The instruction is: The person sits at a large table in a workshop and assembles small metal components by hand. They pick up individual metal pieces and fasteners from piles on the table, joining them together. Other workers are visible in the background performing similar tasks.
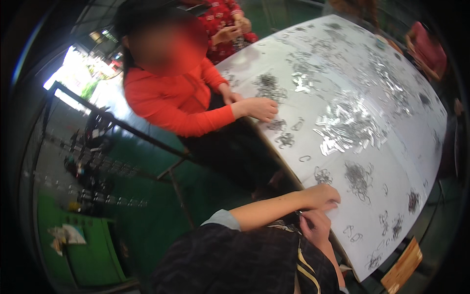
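Observation:
My left hand (323, 196) is at the near-left edge of the white table (391, 164), its fingers curled closed. Just below it, almost touching, my right hand (317, 226) has thumb and fingers pinched together. A small dark metal bit (298, 212) shows by the right fingertips, too small to name. Anything inside the left fingers is hidden. Close beyond my hands lie a small cluster of bent wire hooks (322, 175) and a larger pile of dark wire hooks (358, 177). Farther on is a heap of shiny flat metal strips (345, 125).
Across the corner to my left, a person in an orange-red top (181, 103) reaches over the table to another hook pile (268, 84). Others stand at the far side. A wooden stool (402, 264) is at the lower right, a metal rail (117, 125) at left.

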### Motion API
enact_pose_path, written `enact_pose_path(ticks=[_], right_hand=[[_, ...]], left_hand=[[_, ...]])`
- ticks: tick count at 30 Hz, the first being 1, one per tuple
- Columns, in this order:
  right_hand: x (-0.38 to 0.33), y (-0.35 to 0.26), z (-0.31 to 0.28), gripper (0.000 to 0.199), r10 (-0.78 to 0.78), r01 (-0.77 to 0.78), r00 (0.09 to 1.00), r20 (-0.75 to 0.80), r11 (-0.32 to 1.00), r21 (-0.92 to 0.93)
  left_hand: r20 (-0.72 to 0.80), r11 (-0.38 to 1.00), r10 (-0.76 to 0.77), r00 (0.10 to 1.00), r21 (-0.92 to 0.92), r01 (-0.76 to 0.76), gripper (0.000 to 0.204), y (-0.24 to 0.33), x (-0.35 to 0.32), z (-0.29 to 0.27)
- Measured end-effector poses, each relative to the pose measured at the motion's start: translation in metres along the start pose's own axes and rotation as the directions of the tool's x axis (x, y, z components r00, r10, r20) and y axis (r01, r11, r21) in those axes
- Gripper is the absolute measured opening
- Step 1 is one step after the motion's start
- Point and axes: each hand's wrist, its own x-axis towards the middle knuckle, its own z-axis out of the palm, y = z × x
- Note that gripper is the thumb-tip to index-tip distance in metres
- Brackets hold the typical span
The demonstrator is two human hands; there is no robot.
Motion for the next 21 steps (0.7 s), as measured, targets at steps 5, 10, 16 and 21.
enact_pose_path(ticks=[5, 10, 16, 21], right_hand=[[0.008, 0.001, 0.0, 0.017, -0.034, 0.033, 0.998, 0.056, 0.999, 0.027], [0.002, 0.0, -0.002, 0.016, -0.027, 0.027, 1.0, 0.013, 0.999, 0.037], [0.0, 0.005, -0.001, 0.012, 0.0, -0.001, 1.0, 0.014, 0.999, 0.054], [0.003, 0.005, -0.003, 0.014, -0.035, 0.033, 0.999, 0.029, 0.998, 0.061]], left_hand=[[-0.031, 0.999, -0.046, 0.998, 0.004, 0.046, 0.017, 0.002, -0.002, -0.017], [-0.154, 0.992, -0.09, 0.984, 0.078, 0.103, 0.013, 0.001, 0.012, -0.038], [-0.201, 0.974, -0.141, 0.969, 0.148, 0.172, 0.01, -0.008, 0.032, -0.057], [-0.163, 0.974, -0.043, 0.986, 0.212, 0.077, 0.009, -0.019, 0.051, -0.05]])
